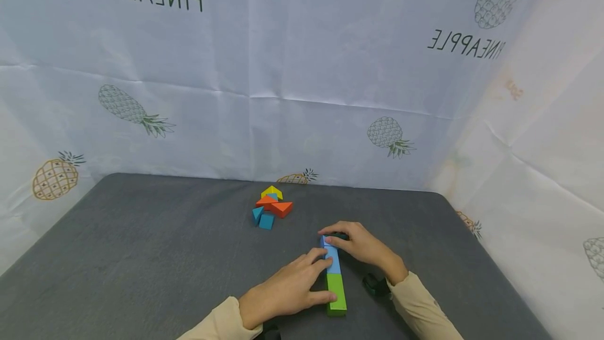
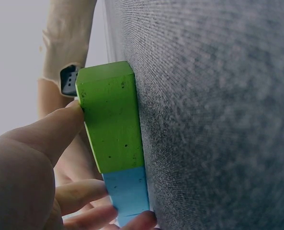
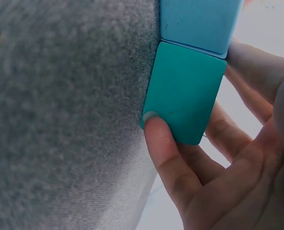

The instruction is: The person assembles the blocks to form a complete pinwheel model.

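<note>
A green rectangular block [image 1: 336, 286] and a light blue block [image 1: 333, 262] lie end to end in a row on the table. My left hand [image 1: 290, 285] rests along this row, its thumb on the green block and its spread fingers touching the light blue one. At the row's far end, my right hand [image 1: 360, 244] holds a teal block [image 3: 189, 91] with bent fingers. One fingertip presses the teal face, and the thumb lies by its seam with the light blue block. A small darker blue piece [image 1: 323, 242] shows beside the right fingers, which partly cover that end.
Toward the back of the dark grey table [image 1: 165, 245] sits a cluster of loose blocks: a yellow piece [image 1: 271, 191], orange-red triangles [image 1: 282, 209], a blue triangle [image 1: 257, 215] and a blue block [image 1: 266, 221]. A pineapple-print cloth [image 1: 302, 56] hangs behind the table.
</note>
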The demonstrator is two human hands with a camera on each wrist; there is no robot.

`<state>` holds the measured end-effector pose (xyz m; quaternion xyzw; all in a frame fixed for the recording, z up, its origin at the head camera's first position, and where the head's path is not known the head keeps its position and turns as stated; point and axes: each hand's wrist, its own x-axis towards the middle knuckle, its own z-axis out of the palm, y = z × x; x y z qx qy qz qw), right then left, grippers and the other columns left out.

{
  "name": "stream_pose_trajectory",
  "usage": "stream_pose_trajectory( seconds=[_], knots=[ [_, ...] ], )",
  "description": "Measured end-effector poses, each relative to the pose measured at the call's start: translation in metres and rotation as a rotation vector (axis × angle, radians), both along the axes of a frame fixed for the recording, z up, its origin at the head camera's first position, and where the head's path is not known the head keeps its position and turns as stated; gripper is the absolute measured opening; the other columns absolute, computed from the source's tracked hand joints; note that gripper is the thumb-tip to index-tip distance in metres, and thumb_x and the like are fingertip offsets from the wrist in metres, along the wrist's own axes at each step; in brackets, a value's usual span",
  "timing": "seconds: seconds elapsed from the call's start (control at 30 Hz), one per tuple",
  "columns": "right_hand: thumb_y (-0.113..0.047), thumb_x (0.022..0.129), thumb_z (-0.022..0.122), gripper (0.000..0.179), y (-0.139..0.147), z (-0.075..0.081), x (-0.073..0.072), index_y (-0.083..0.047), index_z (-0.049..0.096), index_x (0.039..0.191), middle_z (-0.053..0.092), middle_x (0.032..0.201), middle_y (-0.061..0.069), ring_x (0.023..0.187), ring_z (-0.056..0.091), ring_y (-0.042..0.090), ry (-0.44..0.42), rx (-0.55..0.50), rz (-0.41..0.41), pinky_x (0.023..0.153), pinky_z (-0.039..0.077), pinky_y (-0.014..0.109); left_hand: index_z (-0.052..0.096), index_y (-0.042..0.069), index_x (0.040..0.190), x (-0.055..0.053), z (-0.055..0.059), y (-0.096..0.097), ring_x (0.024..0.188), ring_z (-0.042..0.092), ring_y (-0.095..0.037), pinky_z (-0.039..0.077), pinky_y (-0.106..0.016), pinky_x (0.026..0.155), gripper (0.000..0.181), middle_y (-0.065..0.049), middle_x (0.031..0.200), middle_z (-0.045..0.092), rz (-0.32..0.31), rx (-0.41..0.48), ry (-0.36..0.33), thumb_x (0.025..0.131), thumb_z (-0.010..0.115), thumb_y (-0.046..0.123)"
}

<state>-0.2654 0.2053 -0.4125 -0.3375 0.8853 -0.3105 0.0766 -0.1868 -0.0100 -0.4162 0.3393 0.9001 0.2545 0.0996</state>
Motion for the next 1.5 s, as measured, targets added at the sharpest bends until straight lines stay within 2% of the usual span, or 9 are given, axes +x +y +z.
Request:
stream_pose_trajectory(
  seconds=[0.27,0.57,0.83,0.97,1.5],
  knots=[
    [-0.029,0.102,0.055,0.034,0.0013,0.0016,-0.0001,-0.010,0.066,0.129,0.068,0.123,0.005,0.113,0.064,0.026,0.000,0.015,-0.001,0.092,0.054,0.037,0.047,0.015,0.148,0.0003,0.0004,-0.0004,0.136,0.048,-0.025,0.051,-0.041,0.102,0.072,-0.004,0.154,0.039,-0.003,0.002,0.004,0.091,0.062,0.056],
    [-0.028,0.103,0.053,0.036,0.0043,0.0052,0.0011,-0.007,0.065,0.130,0.068,0.126,0.008,0.115,0.064,0.028,0.024,0.027,-0.015,0.095,0.054,0.046,0.047,0.016,0.148,-0.0008,-0.0003,0.0000,0.138,0.047,-0.024,0.050,-0.042,0.104,0.071,-0.003,0.155,0.039,0.004,-0.004,-0.005,0.092,0.062,0.057],
    [-0.021,0.101,0.058,0.029,0.0059,0.0072,0.0011,-0.007,0.069,0.124,0.070,0.115,0.006,0.103,0.067,0.021,0.055,0.032,-0.009,0.085,0.056,0.031,0.046,0.016,0.149,-0.0009,-0.0003,0.0002,0.138,0.046,-0.024,0.050,-0.042,0.104,0.072,-0.002,0.155,0.038,0.008,-0.009,-0.010,0.092,0.062,0.057],
    [-0.019,0.100,0.059,0.029,0.0051,0.0076,0.0017,-0.007,0.069,0.124,0.071,0.114,0.006,0.100,0.067,0.019,0.057,0.033,-0.014,0.083,0.055,0.027,0.047,0.016,0.149,-0.0012,-0.0008,0.0003,0.138,0.047,-0.024,0.050,-0.042,0.104,0.072,-0.003,0.155,0.039,0.008,-0.010,-0.004,0.092,0.062,0.057],
    [-0.022,0.100,0.059,0.030,0.0039,0.0099,0.0029,-0.008,0.069,0.124,0.070,0.116,0.005,0.104,0.067,0.021,0.034,0.042,-0.032,0.085,0.054,0.029,0.047,0.016,0.149,-0.0003,-0.0008,-0.0001,0.137,0.047,-0.024,0.050,-0.042,0.103,0.072,-0.003,0.155,0.039,0.005,-0.008,-0.003,0.092,0.061,0.057]
  ],
)
